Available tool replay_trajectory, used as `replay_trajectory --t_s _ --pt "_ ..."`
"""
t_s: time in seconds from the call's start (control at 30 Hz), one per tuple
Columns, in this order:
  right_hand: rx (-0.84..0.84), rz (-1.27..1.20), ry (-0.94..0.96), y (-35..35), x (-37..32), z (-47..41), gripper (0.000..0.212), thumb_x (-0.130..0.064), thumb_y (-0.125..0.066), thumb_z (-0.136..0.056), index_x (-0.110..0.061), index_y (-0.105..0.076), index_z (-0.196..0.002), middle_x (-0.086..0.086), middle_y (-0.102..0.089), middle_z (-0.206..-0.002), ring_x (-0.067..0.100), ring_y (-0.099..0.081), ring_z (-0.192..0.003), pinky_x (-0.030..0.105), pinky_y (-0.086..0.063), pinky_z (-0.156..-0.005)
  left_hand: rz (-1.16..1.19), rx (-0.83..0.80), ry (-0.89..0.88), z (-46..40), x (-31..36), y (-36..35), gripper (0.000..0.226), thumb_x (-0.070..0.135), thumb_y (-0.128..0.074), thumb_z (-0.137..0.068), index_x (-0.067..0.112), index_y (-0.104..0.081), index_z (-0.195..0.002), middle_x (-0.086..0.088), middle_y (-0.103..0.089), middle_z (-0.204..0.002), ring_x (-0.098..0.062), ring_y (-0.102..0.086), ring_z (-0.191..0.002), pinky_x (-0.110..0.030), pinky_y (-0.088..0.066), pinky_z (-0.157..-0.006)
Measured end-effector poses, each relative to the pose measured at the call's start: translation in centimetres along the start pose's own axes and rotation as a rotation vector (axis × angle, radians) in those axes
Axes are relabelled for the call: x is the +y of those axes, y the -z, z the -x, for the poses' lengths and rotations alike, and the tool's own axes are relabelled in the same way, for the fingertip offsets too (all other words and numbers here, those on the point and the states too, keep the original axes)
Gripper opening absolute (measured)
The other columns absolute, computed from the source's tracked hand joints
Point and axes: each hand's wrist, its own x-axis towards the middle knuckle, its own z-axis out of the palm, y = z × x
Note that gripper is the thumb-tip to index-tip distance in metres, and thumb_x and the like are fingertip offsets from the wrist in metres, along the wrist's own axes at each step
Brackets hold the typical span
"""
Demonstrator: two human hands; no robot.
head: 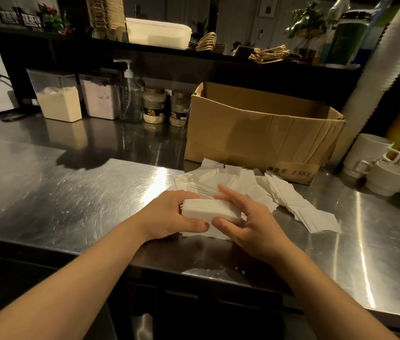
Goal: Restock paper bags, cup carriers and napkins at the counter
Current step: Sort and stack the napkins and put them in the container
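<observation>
Two clear powder canisters [57, 96], a pump bottle [130, 94] and two small jars [154, 105] lined up at the back left of the steel desk [46, 192]. Middle front: left hand [169, 217] curled round one end of a napkin stack [210, 210], right hand [250, 217] pinching the other end, just over loose napkins [292, 195] spilled on the desk. Open cardboard box [263, 133] right behind the pile, white cups [388, 165] stacked far right.

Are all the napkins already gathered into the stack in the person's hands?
No, many loose napkins lie scattered on the counter behind the stack held by both hands.
</observation>
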Motion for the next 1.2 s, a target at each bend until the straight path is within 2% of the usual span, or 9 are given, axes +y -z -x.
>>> replay_trajectory --t_s 0.13,0.27,0.43,0.6,0.7,0.83,0.97,1.1,1.2 --pt "0.004 -0.041 -0.051 0.1 0.1 -0.2 0.065 -0.027 -0.084 -0.081 -0.043 -0.054 -0.137 -0.023 -0.058 -0.123 0.001 -0.061 -0.113 0.02 -0.055 -0.093 0.002 0.018 -0.008 0.0 0.0 0.0 0.035 0.031 -0.087 -0.079 0.034 -0.074 -0.111 0.019 -0.073 -0.108 -0.005 -0.067 -0.106 -0.025 -0.056 -0.089" --pt "-0.009 -0.072 -0.102 0.3 0.6 -0.4 0.036 -0.024 -0.087 -0.079 -0.039 -0.068 -0.105 -0.017 -0.071 -0.105 -0.001 -0.067 -0.099 0.019 -0.057 -0.082 -0.018 0.03 -0.007 -0.1 -0.1 0.0 0.039 0.031 -0.087 -0.08 0.033 -0.073 -0.116 0.019 -0.073 -0.109 -0.003 -0.066 -0.108 -0.026 -0.057 -0.091" --pt "0.028 -0.095 -0.129 0.1 0.9 -0.2 0.034 -0.021 -0.085 -0.079 -0.04 -0.069 -0.103 -0.028 -0.072 -0.1 -0.006 -0.067 -0.095 0.011 -0.053 -0.076 -0.041 0.072 0.016 -0.2 -0.3 -0.2 0.043 0.028 -0.087 -0.079 0.032 -0.073 -0.119 0.02 -0.074 -0.112 -0.004 -0.067 -0.11 -0.031 -0.057 -0.098" --pt "0.016 -0.119 -0.174 0.2 1.3 0.1 0.041 -0.017 -0.087 -0.078 -0.036 -0.07 -0.11 -0.018 -0.075 -0.105 0.001 -0.07 -0.099 0.021 -0.056 -0.087 -0.036 0.078 0.02 -0.3 -0.1 -0.2 0.044 0.026 -0.087 -0.079 0.038 -0.072 -0.118 0.023 -0.072 -0.111 -0.005 -0.065 -0.111 -0.03 -0.057 -0.096" --pt "0.025 -0.113 -0.181 0.2 1.3 0.2 0.041 -0.019 -0.086 -0.08 -0.035 -0.07 -0.114 -0.019 -0.075 -0.105 -0.001 -0.07 -0.098 0.018 -0.055 -0.085 -0.028 0.104 -0.004 -0.2 0.0 -0.2 0.046 0.023 -0.088 -0.078 0.042 -0.07 -0.116 0.025 -0.071 -0.109 -0.005 -0.065 -0.11 -0.026 -0.058 -0.092" --pt "0.037 -0.139 -0.175 0.2 1.4 0.1 0.041 -0.019 -0.086 -0.081 -0.032 -0.071 -0.116 -0.018 -0.075 -0.106 -0.001 -0.069 -0.099 0.022 -0.056 -0.09 -0.062 0.12 0.02 -0.3 0.3 -0.4 0.042 0.025 -0.087 -0.077 0.038 -0.07 -0.113 0.02 -0.073 -0.108 -0.006 -0.067 -0.106 -0.029 -0.06 -0.088" --pt "0.067 -0.18 -0.155 0.5 1.4 0.1 0.042 -0.018 -0.085 -0.081 -0.031 -0.069 -0.117 -0.015 -0.075 -0.11 0.002 -0.069 -0.104 0.031 -0.056 -0.097 -0.104 0.141 0.016 -0.2 1.0 -0.8 0.036 0.022 -0.088 -0.078 0.033 -0.068 -0.106 0.017 -0.072 -0.104 -0.004 -0.067 -0.1 -0.023 -0.059 -0.082" --pt "0.11 -0.303 -0.109 1.2 0.6 0.0 0.037 -0.018 -0.083 -0.082 -0.026 -0.069 -0.116 -0.011 -0.074 -0.108 0.01 -0.07 -0.103 0.035 -0.06 -0.089 -0.14 0.128 0.032 -0.4 1.7 -0.9 0.034 0.023 -0.087 -0.079 0.029 -0.063 -0.101 0.015 -0.069 -0.101 0.001 -0.065 -0.092 -0.018 -0.056 -0.072" --pt "0.122 -0.462 -0.065 2.1 -0.5 -0.7 0.041 -0.011 -0.081 -0.083 -0.021 -0.065 -0.119 -0.004 -0.072 -0.112 0.017 -0.071 -0.105 0.04 -0.063 -0.083 -0.086 0.103 0.038 -1.4 2.6 -0.6 0.037 0.026 -0.086 -0.081 0.031 -0.062 -0.108 0.014 -0.071 -0.098 -0.004 -0.069 -0.094 -0.021 -0.058 -0.076"
